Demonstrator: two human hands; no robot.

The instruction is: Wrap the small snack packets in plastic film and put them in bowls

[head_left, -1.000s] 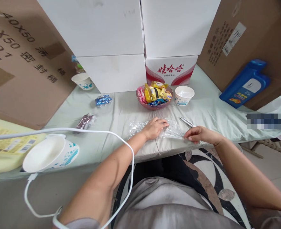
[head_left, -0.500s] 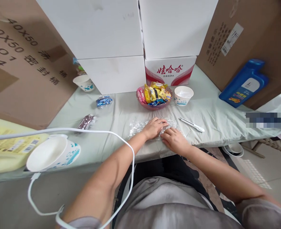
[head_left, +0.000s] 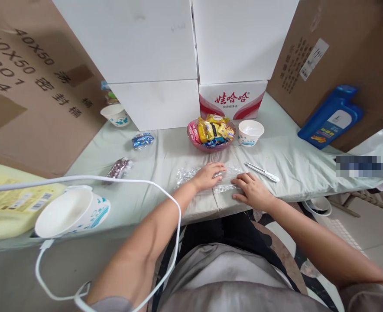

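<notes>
A crinkled sheet of clear plastic wrap (head_left: 224,185) lies near the table's front edge, with both my hands on it. My left hand (head_left: 209,176) rests over its middle, fingers stretched out to the right and slightly apart. On the sheet's right side, my right hand (head_left: 251,190) has its fingers spread, pointing left. Neither hand grips anything visible, and the wrap under the palms is hidden. Just beyond my right hand is a slim white utility knife (head_left: 262,172). Behind the sheet, a pink glass bowl (head_left: 207,148) holds several wrapped snacks.
A paper cup (head_left: 250,139) stands right of the bowl, another cup (head_left: 115,116) back left. Two wrapped packets, blue (head_left: 142,140) and dark (head_left: 119,169), lie left. A white cable (head_left: 113,178) crosses my left arm. Boxes (head_left: 159,104) wall the back; a blue bottle (head_left: 331,117) leans right.
My right hand has moved right, away from my left hand, and its fingers have spread. My left hand stays on the wrap, its fingers a little more apart.
</notes>
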